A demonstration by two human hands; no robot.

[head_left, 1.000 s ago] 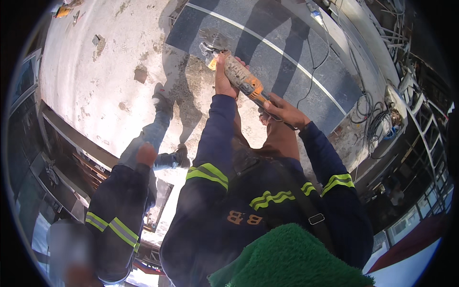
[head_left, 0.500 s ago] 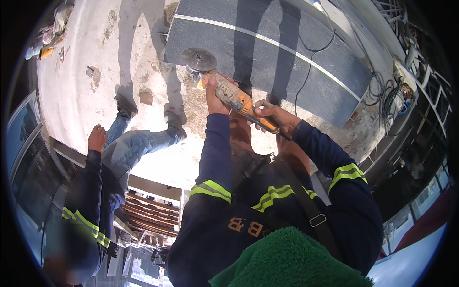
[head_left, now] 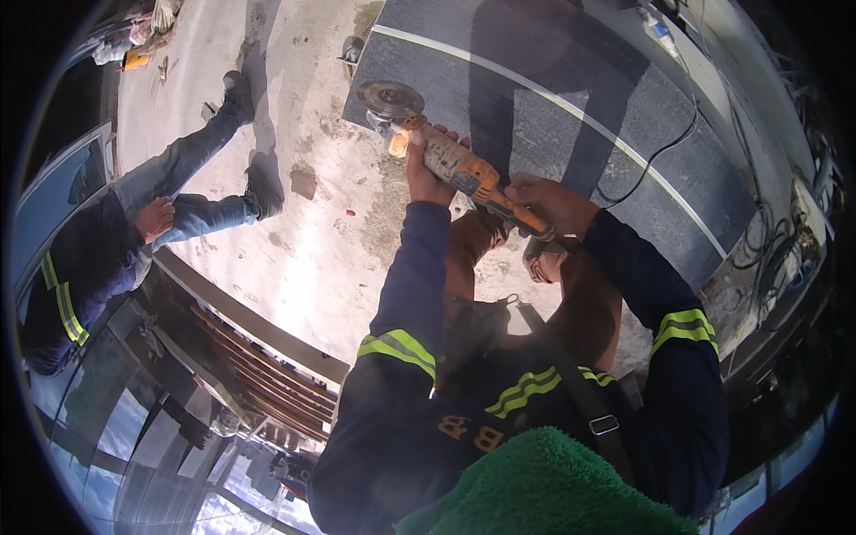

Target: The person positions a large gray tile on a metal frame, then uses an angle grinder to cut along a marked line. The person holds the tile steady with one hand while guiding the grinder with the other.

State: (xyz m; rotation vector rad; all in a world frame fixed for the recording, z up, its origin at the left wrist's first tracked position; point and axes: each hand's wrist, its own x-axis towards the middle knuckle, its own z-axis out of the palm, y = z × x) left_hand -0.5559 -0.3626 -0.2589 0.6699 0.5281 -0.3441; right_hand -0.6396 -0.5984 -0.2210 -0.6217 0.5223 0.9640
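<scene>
I hold a worn orange and grey angle grinder (head_left: 468,172) in front of me with both hands. My left hand (head_left: 426,171) is closed round its front body, just behind the head. My right hand (head_left: 551,205) grips the rear end, its thumb toward the top. A round disc (head_left: 390,96) sits on the grinder's far left end, over the left corner of a dark grey slab (head_left: 553,125). Whether the disc touches the slab or turns, I cannot tell. A pale straight strip (head_left: 535,87) runs lengthwise along the slab.
At the left, a person in jeans and a dark reflective jacket (head_left: 89,241) stands on the pale, stained floor (head_left: 312,241). A cable with a blue and white connector (head_left: 660,34) crosses the slab at right. Coiled cables (head_left: 767,241) lie past its right end.
My view has shifted, so the slab and grinder appear farther right. The other person has moved farther left. Both my hands keep their hold on the grinder.
</scene>
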